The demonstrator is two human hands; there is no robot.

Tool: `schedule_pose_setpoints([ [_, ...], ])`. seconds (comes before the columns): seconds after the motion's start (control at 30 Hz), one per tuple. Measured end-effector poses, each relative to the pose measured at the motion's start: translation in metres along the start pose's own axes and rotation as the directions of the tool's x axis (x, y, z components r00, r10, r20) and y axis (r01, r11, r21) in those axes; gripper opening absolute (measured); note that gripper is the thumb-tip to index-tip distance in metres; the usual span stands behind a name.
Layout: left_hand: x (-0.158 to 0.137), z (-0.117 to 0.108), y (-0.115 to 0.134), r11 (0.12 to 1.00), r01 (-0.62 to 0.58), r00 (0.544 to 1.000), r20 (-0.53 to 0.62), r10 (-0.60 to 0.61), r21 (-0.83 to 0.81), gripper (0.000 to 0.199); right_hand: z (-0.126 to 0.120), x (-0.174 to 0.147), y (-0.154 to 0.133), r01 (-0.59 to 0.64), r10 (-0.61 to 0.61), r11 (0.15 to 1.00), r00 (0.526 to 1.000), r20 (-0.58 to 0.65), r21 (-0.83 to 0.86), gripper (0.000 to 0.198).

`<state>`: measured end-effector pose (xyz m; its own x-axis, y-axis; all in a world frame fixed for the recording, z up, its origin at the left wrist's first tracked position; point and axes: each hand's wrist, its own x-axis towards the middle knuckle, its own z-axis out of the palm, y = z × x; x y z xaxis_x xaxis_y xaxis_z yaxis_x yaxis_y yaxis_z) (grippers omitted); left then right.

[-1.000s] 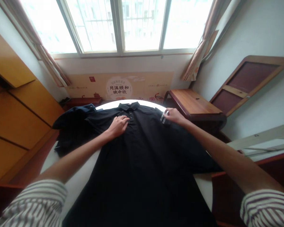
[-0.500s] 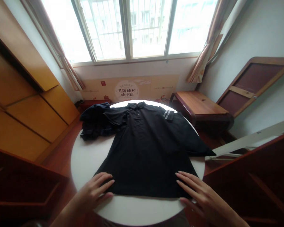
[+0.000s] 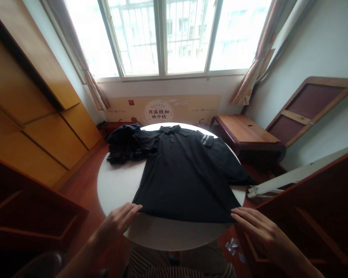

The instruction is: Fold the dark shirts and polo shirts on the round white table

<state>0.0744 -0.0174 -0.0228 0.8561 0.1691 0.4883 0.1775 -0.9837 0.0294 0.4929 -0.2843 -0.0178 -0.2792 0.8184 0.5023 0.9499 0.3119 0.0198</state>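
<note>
A black polo shirt [image 3: 182,177] lies spread front up on a round white table [image 3: 113,189], its collar toward the window and its hem toward me. My left hand [image 3: 120,218] pinches the left corner of the hem. At the right corner of the hem, my right hand [image 3: 256,224] pinches the fabric too. The hem looks stretched straight between both hands. One sleeve, at the right, shows pale stripes. Under that side lies more dark cloth [image 3: 234,166], reaching past the table edge.
A heap of dark clothes [image 3: 123,144] sits at the table's far left. Beyond the table, a wooden side table [image 3: 246,129] stands right, by a leaning framed panel [image 3: 310,108]. Wooden cabinets [image 3: 55,143] line the left. Small clear objects [image 3: 232,247] lie low at the right.
My hands have gone from lying spread over the lower shirt to pinching its two hem corners. The hem edge now looks tauter. The view has shifted slightly.
</note>
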Motion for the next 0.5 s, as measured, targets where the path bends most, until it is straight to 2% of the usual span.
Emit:
schedule_pose_setpoints([
  [0.13, -0.013, -0.012, 0.020, 0.999, -0.020, 1.000, -0.020, 0.021, 0.045, 0.032, -0.011, -0.014, 0.006, 0.042, -0.040, 0.999, 0.997, 0.071, -0.022, 0.044],
  [0.27, -0.031, -0.016, 0.037, 0.994, -0.046, 0.997, -0.055, 0.051, 0.098, 0.039, -0.012, -0.023, -0.001, 0.000, -0.009, 0.998, 0.992, 0.127, 0.065, 0.040],
  [0.33, -0.036, -0.015, 0.043, 0.995, -0.071, 0.994, -0.075, 0.077, 0.075, 0.036, -0.010, -0.024, -0.004, -0.096, 0.069, 0.984, 0.982, 0.177, 0.151, 0.033],
  [0.4, -0.036, -0.014, 0.045, 0.995, -0.096, 0.992, -0.079, 0.097, 0.020, 0.027, -0.006, -0.019, 0.000, -0.243, 0.199, 0.933, 0.963, 0.182, 0.266, 0.024],
  [0.43, -0.033, -0.013, 0.045, 0.994, -0.105, 0.992, -0.078, 0.104, -0.013, 0.023, -0.003, -0.012, 0.006, -0.329, 0.291, 0.884, 0.943, 0.159, 0.333, 0.021],
  [0.5, -0.020, -0.012, 0.041, 0.991, -0.117, 0.990, -0.087, 0.112, -0.065, 0.018, 0.004, 0.011, 0.028, -0.486, 0.492, 0.724, 0.861, 0.128, 0.489, 0.019],
])
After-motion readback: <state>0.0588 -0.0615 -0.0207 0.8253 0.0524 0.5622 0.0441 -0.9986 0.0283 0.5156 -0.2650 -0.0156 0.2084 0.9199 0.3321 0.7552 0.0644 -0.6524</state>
